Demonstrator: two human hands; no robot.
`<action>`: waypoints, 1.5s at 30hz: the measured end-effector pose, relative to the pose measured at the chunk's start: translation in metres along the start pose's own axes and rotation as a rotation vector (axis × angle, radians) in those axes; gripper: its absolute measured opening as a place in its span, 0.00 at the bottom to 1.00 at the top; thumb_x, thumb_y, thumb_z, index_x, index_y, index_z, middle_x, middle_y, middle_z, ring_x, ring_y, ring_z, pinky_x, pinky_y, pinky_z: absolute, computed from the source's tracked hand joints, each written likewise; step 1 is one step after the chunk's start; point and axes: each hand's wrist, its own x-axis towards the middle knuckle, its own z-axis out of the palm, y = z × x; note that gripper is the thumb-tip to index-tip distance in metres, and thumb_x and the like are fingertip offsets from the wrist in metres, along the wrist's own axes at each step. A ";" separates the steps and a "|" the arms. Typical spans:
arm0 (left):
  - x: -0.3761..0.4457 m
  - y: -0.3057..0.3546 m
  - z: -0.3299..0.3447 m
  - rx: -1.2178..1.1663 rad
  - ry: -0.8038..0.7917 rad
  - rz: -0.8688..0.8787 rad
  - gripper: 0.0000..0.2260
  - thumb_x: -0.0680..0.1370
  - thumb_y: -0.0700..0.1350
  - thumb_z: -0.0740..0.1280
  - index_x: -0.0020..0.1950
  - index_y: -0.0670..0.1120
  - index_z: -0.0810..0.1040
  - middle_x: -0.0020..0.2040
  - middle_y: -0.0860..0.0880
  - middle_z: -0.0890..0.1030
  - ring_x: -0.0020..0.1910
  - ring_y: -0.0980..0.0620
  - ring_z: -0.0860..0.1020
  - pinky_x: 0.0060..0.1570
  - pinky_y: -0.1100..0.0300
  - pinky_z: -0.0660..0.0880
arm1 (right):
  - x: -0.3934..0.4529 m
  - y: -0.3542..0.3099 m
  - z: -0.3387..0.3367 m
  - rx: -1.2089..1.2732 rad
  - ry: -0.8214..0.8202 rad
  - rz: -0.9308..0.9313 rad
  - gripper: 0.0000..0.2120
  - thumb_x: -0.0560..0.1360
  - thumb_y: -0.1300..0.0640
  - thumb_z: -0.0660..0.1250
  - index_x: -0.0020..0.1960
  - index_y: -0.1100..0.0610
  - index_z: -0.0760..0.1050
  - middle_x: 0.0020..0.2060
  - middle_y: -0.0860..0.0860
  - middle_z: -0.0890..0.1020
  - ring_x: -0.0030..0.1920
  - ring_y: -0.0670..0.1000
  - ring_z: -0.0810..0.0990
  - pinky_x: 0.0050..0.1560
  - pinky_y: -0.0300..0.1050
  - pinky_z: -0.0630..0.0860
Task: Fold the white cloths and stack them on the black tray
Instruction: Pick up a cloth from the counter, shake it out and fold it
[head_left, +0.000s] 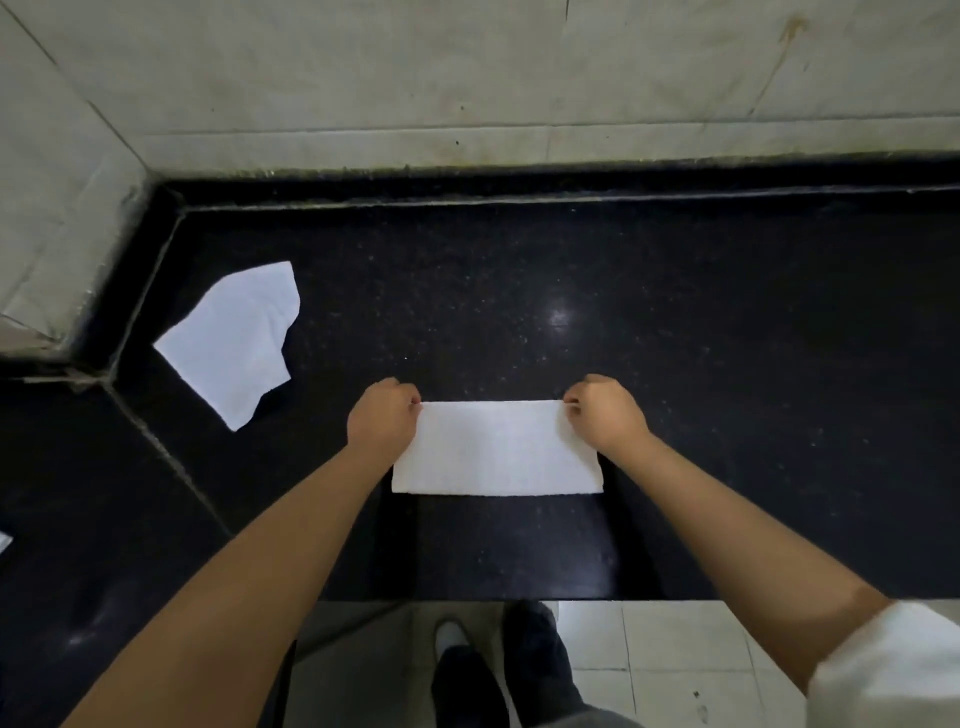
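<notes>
A white cloth (497, 449) lies as a flat rectangle on the black counter (571, 312), close to the front edge. My left hand (383, 418) pinches its far left corner. My right hand (602, 410) pinches its far right corner. A second white cloth (236, 340) lies loose and partly crumpled at the left of the counter, apart from both hands. No black tray is in view.
A tiled wall (467, 78) rises behind the counter and turns the corner at the left. A seam in the counter (166, 457) runs diagonally on the left side. A small white scrap (4, 540) shows at the far left edge. Below the counter's front edge are the floor tiles and my feet.
</notes>
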 end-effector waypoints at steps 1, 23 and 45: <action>0.000 -0.001 0.004 0.026 -0.004 0.020 0.12 0.80 0.41 0.59 0.58 0.41 0.78 0.56 0.42 0.76 0.55 0.46 0.74 0.51 0.54 0.73 | 0.000 0.002 0.003 -0.022 0.006 -0.002 0.13 0.74 0.66 0.57 0.52 0.62 0.79 0.52 0.59 0.78 0.54 0.60 0.75 0.47 0.48 0.74; -0.020 -0.012 0.001 0.296 -0.161 0.196 0.10 0.79 0.41 0.57 0.56 0.42 0.73 0.58 0.46 0.74 0.56 0.48 0.72 0.52 0.57 0.71 | -0.033 -0.009 -0.030 -0.145 -0.132 -0.266 0.13 0.75 0.64 0.57 0.52 0.60 0.79 0.50 0.56 0.79 0.51 0.56 0.77 0.49 0.47 0.73; -0.025 -0.005 -0.073 0.415 0.470 0.692 0.09 0.71 0.40 0.59 0.37 0.40 0.79 0.29 0.44 0.77 0.26 0.45 0.75 0.22 0.58 0.70 | -0.053 -0.002 -0.077 -0.054 0.598 -0.345 0.11 0.70 0.62 0.59 0.41 0.64 0.80 0.35 0.60 0.82 0.34 0.62 0.79 0.35 0.51 0.79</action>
